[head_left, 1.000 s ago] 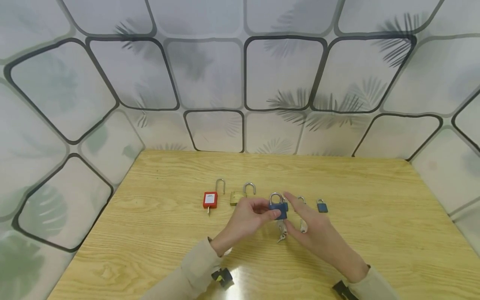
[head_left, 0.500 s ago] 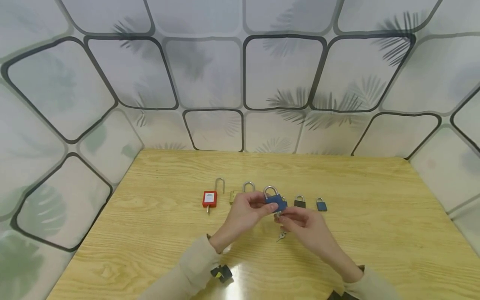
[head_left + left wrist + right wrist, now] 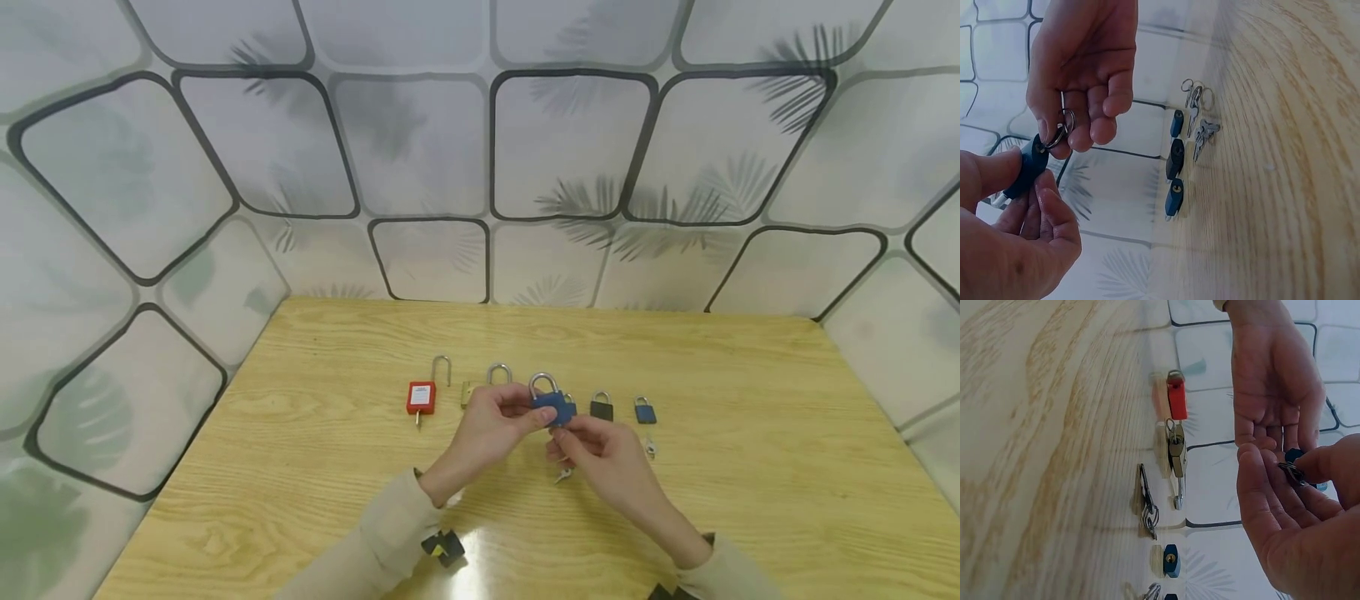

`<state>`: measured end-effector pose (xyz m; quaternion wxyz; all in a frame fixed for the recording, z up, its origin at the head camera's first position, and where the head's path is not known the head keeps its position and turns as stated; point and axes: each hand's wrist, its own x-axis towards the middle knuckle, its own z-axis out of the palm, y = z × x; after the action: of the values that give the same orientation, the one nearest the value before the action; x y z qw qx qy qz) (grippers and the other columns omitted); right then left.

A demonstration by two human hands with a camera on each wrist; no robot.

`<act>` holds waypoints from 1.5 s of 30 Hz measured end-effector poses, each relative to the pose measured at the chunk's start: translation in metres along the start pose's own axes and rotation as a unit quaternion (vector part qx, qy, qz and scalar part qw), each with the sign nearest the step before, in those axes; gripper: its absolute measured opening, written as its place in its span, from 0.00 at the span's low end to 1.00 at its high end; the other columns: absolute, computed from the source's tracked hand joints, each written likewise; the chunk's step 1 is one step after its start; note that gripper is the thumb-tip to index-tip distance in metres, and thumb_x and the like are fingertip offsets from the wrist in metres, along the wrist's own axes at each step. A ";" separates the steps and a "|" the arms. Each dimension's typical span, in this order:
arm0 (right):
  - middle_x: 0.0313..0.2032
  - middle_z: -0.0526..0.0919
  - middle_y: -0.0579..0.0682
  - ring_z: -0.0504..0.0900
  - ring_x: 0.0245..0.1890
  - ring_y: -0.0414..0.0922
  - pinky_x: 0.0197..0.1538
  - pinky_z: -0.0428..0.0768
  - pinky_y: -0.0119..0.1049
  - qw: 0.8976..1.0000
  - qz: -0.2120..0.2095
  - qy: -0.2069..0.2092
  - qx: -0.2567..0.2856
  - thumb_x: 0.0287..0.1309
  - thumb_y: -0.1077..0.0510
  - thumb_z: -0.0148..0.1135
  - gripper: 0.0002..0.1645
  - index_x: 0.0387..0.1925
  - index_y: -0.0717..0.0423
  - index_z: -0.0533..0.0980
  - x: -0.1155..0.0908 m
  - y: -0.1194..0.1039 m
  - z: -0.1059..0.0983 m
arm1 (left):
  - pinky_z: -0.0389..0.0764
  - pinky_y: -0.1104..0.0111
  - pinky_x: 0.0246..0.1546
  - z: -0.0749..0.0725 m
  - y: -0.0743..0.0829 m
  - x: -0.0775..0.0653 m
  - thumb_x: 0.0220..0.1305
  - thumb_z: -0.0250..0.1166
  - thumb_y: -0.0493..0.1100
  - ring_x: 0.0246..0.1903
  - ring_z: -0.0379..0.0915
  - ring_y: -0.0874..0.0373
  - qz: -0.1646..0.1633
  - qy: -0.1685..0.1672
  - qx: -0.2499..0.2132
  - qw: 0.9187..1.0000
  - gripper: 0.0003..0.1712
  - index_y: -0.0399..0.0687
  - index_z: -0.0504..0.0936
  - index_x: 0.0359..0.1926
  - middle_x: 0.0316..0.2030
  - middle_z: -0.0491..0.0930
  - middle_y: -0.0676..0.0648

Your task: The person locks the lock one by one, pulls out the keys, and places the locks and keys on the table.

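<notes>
My left hand grips a blue padlock by its body, with thumb in front and fingers behind. Its silver shackle points up and leans left. Just below, my right hand pinches a small key on a ring right against the padlock's keyhole end, as seen in the left wrist view. The blade is hidden, so I cannot tell how far it sits in the keyhole. On the table behind, a smaller blue padlock is partly covered by the held one.
A red padlock with its shackle raised and a key in it lies at left. Beside it is a brass padlock, also unlatched. A black padlock and another blue padlock stand right. Loose keys lie nearer.
My right hand, earlier spread beside the padlock, has come in under it and now pinches the key there. The padlock has risen slightly and tipped to the left.
</notes>
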<state>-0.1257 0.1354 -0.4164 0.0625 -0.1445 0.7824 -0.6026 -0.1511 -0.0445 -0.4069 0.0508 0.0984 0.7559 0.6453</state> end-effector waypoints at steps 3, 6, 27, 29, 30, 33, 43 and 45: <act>0.30 0.88 0.63 0.87 0.30 0.49 0.33 0.87 0.48 1.000 -0.004 0.002 -0.010 0.66 0.68 0.56 0.08 0.40 0.70 0.80 0.000 0.000 0.001 | 0.85 0.58 0.39 0.001 0.000 0.000 0.59 0.70 0.37 0.33 0.83 0.59 -0.005 0.004 0.002 1.000 0.09 0.37 0.86 0.39 0.36 0.88 0.39; 0.30 0.88 0.64 0.87 0.29 0.48 0.32 0.88 0.47 1.000 -0.008 0.005 -0.018 0.66 0.68 0.57 0.08 0.38 0.69 0.81 -0.001 0.000 0.001 | 0.85 0.53 0.40 0.002 0.000 0.000 0.60 0.69 0.35 0.34 0.83 0.56 -0.007 0.008 0.001 1.000 0.08 0.34 0.86 0.39 0.37 0.88 0.36; 0.25 0.87 0.58 0.87 0.25 0.48 0.30 0.88 0.40 0.999 -0.042 -0.003 -0.032 0.66 0.68 0.57 0.08 0.35 0.69 0.82 -0.003 0.005 0.003 | 0.84 0.57 0.40 0.001 0.010 -0.006 0.62 0.67 0.36 0.33 0.82 0.58 -0.020 0.022 -0.028 0.999 0.10 0.32 0.86 0.41 0.37 0.87 0.34; 0.25 0.87 0.58 0.87 0.25 0.47 0.30 0.88 0.41 0.998 -0.040 -0.012 -0.037 0.65 0.68 0.58 0.08 0.36 0.70 0.82 -0.005 0.006 0.003 | 0.84 0.58 0.40 -0.004 0.002 -0.001 0.62 0.68 0.39 0.33 0.81 0.59 -0.027 0.032 -0.040 0.998 0.11 0.34 0.86 0.42 0.38 0.87 0.35; 0.25 0.87 0.58 0.87 0.25 0.47 0.30 0.88 0.40 0.998 -0.037 -0.016 -0.044 0.64 0.68 0.58 0.08 0.36 0.70 0.82 -0.006 0.006 0.004 | 0.83 0.57 0.41 -0.006 -0.002 0.002 0.62 0.68 0.41 0.33 0.80 0.59 -0.029 0.044 -0.041 0.998 0.12 0.36 0.87 0.42 0.37 0.87 0.36; 0.25 0.87 0.56 0.86 0.25 0.45 0.29 0.88 0.35 0.996 -0.026 -0.026 -0.081 0.64 0.67 0.59 0.08 0.35 0.67 0.83 -0.010 0.009 0.005 | 0.80 0.58 0.39 -0.018 0.000 0.008 0.61 0.69 0.45 0.33 0.80 0.55 -0.041 0.089 -0.049 0.994 0.15 0.38 0.87 0.42 0.36 0.88 0.39; 0.25 0.87 0.48 0.80 0.22 0.35 0.24 0.83 0.30 0.968 -0.076 0.018 -0.240 0.56 0.66 0.66 0.06 0.31 0.59 0.87 -0.007 0.013 0.011 | 0.77 0.69 0.31 -0.030 -0.003 0.009 0.59 0.71 0.48 0.35 0.78 0.47 -0.077 0.104 -0.051 0.990 0.17 0.40 0.87 0.43 0.34 0.88 0.44; 0.25 0.85 0.46 0.79 0.23 0.34 0.25 0.83 0.30 0.958 -0.083 0.022 -0.273 0.53 0.67 0.67 0.05 0.29 0.59 0.87 -0.005 0.012 0.014 | 0.78 0.66 0.32 -0.030 -0.005 0.009 0.59 0.70 0.48 0.34 0.78 0.47 -0.079 0.106 -0.053 0.990 0.16 0.40 0.87 0.43 0.33 0.88 0.44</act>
<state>-0.1188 0.1266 -0.4324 -0.0471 -0.2072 0.9033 -0.3726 -0.1667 -0.0727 -0.4063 0.0262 -0.0339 0.7274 0.6848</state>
